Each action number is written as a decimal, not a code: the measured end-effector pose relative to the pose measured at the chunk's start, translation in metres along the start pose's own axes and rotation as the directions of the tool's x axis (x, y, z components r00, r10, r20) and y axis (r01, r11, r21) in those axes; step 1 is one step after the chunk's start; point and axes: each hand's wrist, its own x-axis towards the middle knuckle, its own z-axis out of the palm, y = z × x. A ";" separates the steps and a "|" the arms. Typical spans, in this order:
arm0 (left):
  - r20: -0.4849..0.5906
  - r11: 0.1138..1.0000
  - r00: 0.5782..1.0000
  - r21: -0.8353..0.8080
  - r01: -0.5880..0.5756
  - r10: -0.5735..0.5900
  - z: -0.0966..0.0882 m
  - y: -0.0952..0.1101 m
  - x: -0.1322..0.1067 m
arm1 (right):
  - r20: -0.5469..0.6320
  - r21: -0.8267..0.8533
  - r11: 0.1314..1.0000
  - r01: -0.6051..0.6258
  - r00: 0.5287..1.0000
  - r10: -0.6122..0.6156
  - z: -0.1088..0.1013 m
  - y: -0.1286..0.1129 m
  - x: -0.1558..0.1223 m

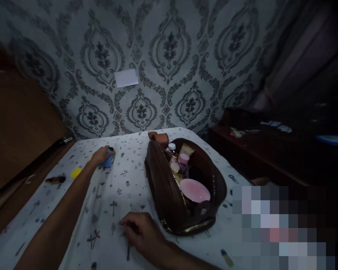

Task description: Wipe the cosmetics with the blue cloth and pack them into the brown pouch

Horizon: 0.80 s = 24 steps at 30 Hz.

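Grasping a blue item (107,162) with a dark top, the left hand (99,155) is at the far left of the patterned sheet (142,176) in the head view, the only one; fingers wrap over the item, and it looks to be on or just at the sheet, can't tell if any weight is off it. Right hand (142,230) is at the near middle, fingers loosely curled, nothing held, just left of the brown bag (160,187). Bag stands open right of centre. Already inside: a pink oval item (195,190) on the near side, a pink-lidded jar (184,159), a pale round lid (175,167), a white-capped bottle (172,146) and a tan tube (187,149) towards the far side; deeper contents too dark to read. Outside the bag: the blue item, a yellow round item (76,173) left of it and nearer, a dark tube-like item (55,180) farther left, and an orange-brown item (162,140) just beyond the bag's far end. Judging by this spread, work is partway: bag well filled and unclosed, several pieces loose on the sheet, and the blue item not inside.
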 end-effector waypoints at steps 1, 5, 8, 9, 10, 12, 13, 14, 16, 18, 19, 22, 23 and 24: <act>0.000 1.000 1.000 0.002 -0.019 0.019 -0.001 -0.003 -0.003 | 0.003 -0.023 1.000 0.007 1.000 -0.006 0.000 -0.001 0.000; 0.020 0.997 0.997 0.037 -0.070 0.069 -0.004 -0.009 -0.010 | 0.045 -0.077 0.997 0.023 0.999 -0.019 0.000 -0.001 0.000; 0.036 0.993 0.998 0.101 -0.063 0.060 -0.005 -0.002 -0.006 | 0.061 -0.111 0.993 0.034 0.998 -0.027 0.001 0.002 0.001; 0.041 0.990 0.998 0.125 -0.058 0.053 -0.006 0.002 -0.003 | 0.067 -0.119 0.992 0.041 0.997 -0.033 0.001 0.003 0.001; 0.044 0.988 0.998 0.148 -0.054 0.048 -0.006 0.006 -0.001 | 0.070 -0.124 0.991 0.050 0.997 -0.042 0.001 0.003 0.001; 0.043 0.980 0.998 0.191 -0.049 0.042 -0.009 0.016 0.001 | 0.069 -0.118 0.991 0.066 0.996 -0.058 0.000 0.003 0.001; 0.036 0.976 0.999 0.210 -0.048 0.041 -0.010 0.020 0.000 | 0.063 -0.110 0.992 0.065 0.996 -0.058 -0.001 0.002 0.002; 0.023 0.972 0.999 0.229 -0.049 0.045 -0.012 0.025 -0.002 | 0.054 -0.100 0.993 0.059 0.997 -0.053 -0.001 0.002 0.002; -0.013 0.964 0.998 0.259 -0.063 0.069 -0.017 0.033 -0.010 | 0.030 -0.077 0.996 0.039 0.999 -0.037 -0.002 0.003 0.002; -0.047 0.957 0.993 0.273 -0.095 0.112 -0.022 0.041 -0.023 | 0.006 -0.066 0.997 0.047 0.999 -0.046 -0.001 0.005 0.003; -0.057 0.955 0.989 0.274 -0.115 0.135 -0.023 0.045 -0.032 | -0.004 -0.070 0.996 0.062 0.998 -0.062 0.000 0.006 0.004; -0.055 0.952 0.980 0.252 -0.173 0.192 -0.021 0.054 -0.066 | -0.050 -0.126 0.986 0.106 0.992 -0.113 0.002 0.009 0.005; -0.052 0.952 0.976 0.236 -0.194 0.212 -0.018 0.055 -0.079 | -0.068 -0.147 0.982 0.115 0.990 -0.126 0.002 0.009 0.006; -0.055 0.954 0.972 0.214 -0.212 0.228 -0.014 0.055 -0.092 | -0.084 -0.164 0.979 0.124 0.987 -0.139 0.001 0.009 0.006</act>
